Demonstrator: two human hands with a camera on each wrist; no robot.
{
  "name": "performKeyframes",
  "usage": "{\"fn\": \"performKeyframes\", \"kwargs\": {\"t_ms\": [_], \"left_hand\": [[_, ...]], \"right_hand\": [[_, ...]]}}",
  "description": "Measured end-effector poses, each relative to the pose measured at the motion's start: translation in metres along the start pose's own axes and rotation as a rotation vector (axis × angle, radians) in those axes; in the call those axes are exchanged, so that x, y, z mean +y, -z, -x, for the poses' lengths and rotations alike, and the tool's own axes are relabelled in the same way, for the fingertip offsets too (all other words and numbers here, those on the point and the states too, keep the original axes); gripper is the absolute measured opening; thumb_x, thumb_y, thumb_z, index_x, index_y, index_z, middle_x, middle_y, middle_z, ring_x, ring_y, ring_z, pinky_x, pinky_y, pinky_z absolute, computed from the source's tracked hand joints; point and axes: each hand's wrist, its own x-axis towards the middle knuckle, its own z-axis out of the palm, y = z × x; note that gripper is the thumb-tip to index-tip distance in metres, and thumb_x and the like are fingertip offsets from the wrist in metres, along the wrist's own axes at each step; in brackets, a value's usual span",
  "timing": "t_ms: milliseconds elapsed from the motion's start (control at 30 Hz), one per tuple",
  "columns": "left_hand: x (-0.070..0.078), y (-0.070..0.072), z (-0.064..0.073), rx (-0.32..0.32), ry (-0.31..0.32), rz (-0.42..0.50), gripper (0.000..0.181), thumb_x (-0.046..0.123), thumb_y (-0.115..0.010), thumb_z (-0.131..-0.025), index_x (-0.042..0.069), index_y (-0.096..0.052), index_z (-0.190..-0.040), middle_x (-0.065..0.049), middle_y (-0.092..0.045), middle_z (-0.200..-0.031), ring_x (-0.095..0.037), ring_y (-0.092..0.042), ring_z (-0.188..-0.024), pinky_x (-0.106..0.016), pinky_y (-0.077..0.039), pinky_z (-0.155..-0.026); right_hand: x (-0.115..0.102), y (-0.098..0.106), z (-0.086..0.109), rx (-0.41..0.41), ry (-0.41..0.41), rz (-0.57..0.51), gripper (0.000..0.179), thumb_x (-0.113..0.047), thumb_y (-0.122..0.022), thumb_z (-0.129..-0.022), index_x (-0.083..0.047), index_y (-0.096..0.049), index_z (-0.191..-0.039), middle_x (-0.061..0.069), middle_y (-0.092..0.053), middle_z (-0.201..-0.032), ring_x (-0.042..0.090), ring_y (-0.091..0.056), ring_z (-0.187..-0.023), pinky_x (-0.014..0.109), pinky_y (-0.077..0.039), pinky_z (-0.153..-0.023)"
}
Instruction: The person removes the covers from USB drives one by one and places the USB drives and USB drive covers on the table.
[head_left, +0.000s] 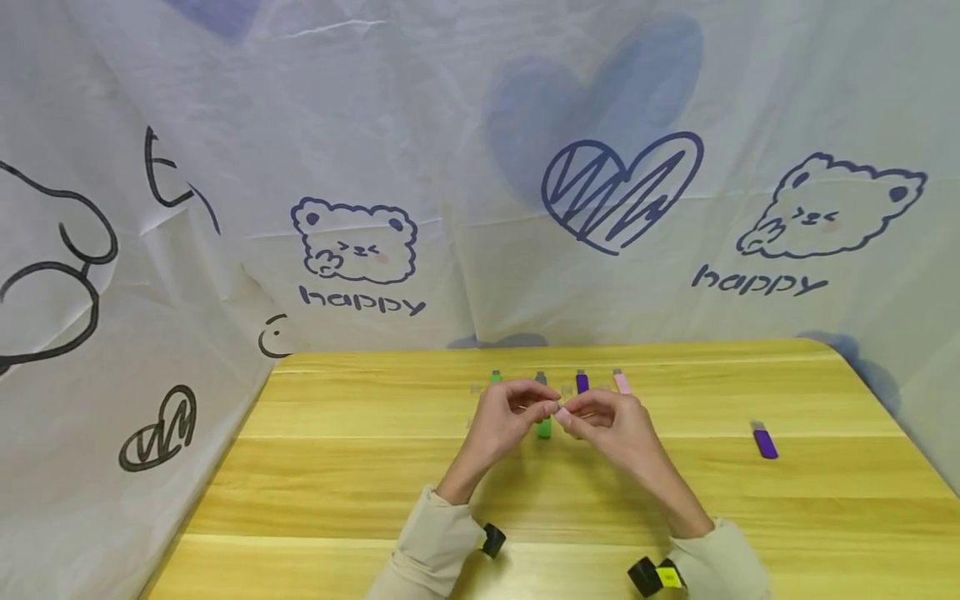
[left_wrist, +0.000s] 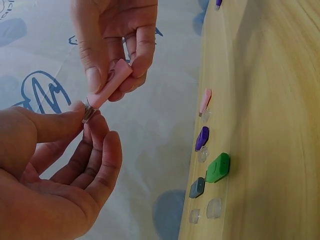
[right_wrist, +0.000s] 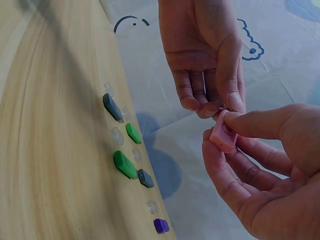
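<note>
Above the middle of the table, both hands meet on one pink USB flash drive (head_left: 562,414). My right hand (head_left: 618,421) pinches its pink body between thumb and fingers, as the right wrist view shows with the body (right_wrist: 224,138) tilted. At the plug end, my left hand (head_left: 495,421) pinches a small clear cap (left_wrist: 89,114) between thumb and forefinger. Part of the plug is hidden by the fingertips. Just below the hands in the head view lies a green USB flash drive (head_left: 544,429).
Along the table's back lie green (head_left: 496,377), grey (head_left: 541,378), purple (head_left: 582,382) and pink (head_left: 622,382) flash drives. Another grey drive (right_wrist: 112,107) lies nearer. Several clear caps (right_wrist: 117,136) are scattered among them. A purple drive (head_left: 765,442) lies apart at the right. Printed cloth (head_left: 480,167) hangs behind the table.
</note>
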Motion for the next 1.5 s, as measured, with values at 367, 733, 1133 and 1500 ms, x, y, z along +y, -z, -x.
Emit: {"fn": "performKeyframes", "kwargs": {"t_ms": [367, 733, 1133, 1500], "left_hand": [[0.0, 0.002, 0.0, 0.011, 0.004, -0.022, 0.009, 0.006, -0.072, -0.096, 0.002, -0.078, -0.103, -0.011, -0.075, -0.099, -0.019, -0.069, -0.079, -0.05, -0.059, -0.078], [0.023, 0.005, 0.006, 0.056, 0.056, -0.023, 0.009, -0.006, -0.067, -0.095, -0.01, -0.074, -0.099, -0.024, -0.074, -0.097, -0.043, -0.07, -0.089, -0.052, -0.059, -0.081], [-0.001, 0.035, -0.001, 0.115, -0.001, -0.048, 0.008, 0.002, -0.07, -0.096, -0.002, -0.076, -0.101, -0.013, -0.075, -0.094, -0.035, -0.071, -0.084, -0.03, -0.059, -0.072], [-0.012, 0.034, 0.003, 0.098, 0.061, -0.057, 0.006, -0.001, -0.072, -0.095, -0.001, -0.076, -0.099, -0.014, -0.075, -0.095, -0.031, -0.072, -0.085, -0.054, -0.058, -0.081]], "right_hand": [[-0.002, -0.005, -0.001, 0.013, -0.02, -0.003, 0.025, -0.02, -0.076, -0.096, 0.003, -0.072, -0.105, 0.013, -0.075, -0.098, 0.027, -0.074, -0.083, 0.035, -0.061, -0.072], [-0.002, -0.01, 0.0, 0.03, -0.022, 0.036, 0.022, -0.021, -0.076, -0.095, 0.0, -0.074, -0.102, 0.01, -0.076, -0.094, 0.025, -0.074, -0.082, 0.036, -0.061, -0.072], [0.008, 0.001, 0.003, 0.088, -0.065, 0.072, 0.02, -0.017, -0.077, -0.095, 0.001, -0.074, -0.104, 0.011, -0.075, -0.096, 0.03, -0.074, -0.085, 0.025, -0.059, -0.07], [0.033, 0.014, -0.009, 0.168, -0.184, 0.214, 0.019, -0.012, -0.076, -0.093, 0.003, -0.075, -0.106, 0.015, -0.075, -0.1, 0.026, -0.075, -0.086, 0.029, -0.058, -0.069]]}}
